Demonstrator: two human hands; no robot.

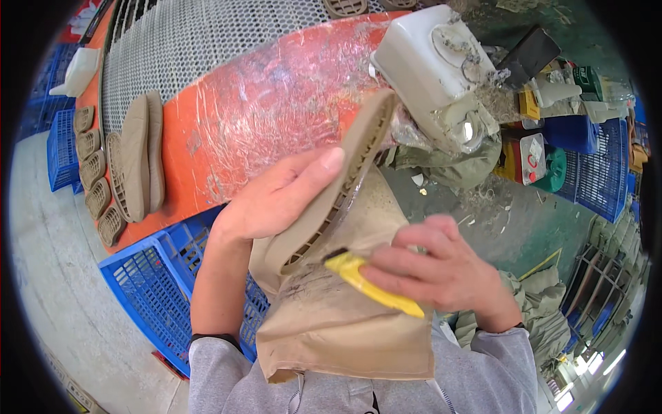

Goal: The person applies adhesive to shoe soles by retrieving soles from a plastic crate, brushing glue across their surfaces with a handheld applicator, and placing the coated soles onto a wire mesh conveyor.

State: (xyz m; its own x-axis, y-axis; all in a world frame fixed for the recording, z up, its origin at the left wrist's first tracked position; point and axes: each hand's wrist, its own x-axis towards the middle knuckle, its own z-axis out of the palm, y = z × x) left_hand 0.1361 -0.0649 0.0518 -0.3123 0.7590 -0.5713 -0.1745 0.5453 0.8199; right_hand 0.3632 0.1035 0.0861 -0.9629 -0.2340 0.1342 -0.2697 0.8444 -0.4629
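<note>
My left hand [269,196] grips a tan shoe sole [343,185] by its side, with the thumb along its edge. The sole is tilted, its ribbed, hollow side turned to the right, and a wet-looking shine runs along its rim. In my right hand [441,265] is a small yellow-handled brush [372,286] with a short dark tip. That tip is close to the sole's lower end; whether it touches cannot be seen. Beneath both hands a stained tan cloth [352,338] covers my lap.
An orange worktable [241,117] bears a grimy white jug [420,58] and several more soles [136,159] on the left. Blue plastic crates [148,283] stand below it. A metal mesh surface [207,34] lies at the back. Bottles and cans [531,155] crowd the right side.
</note>
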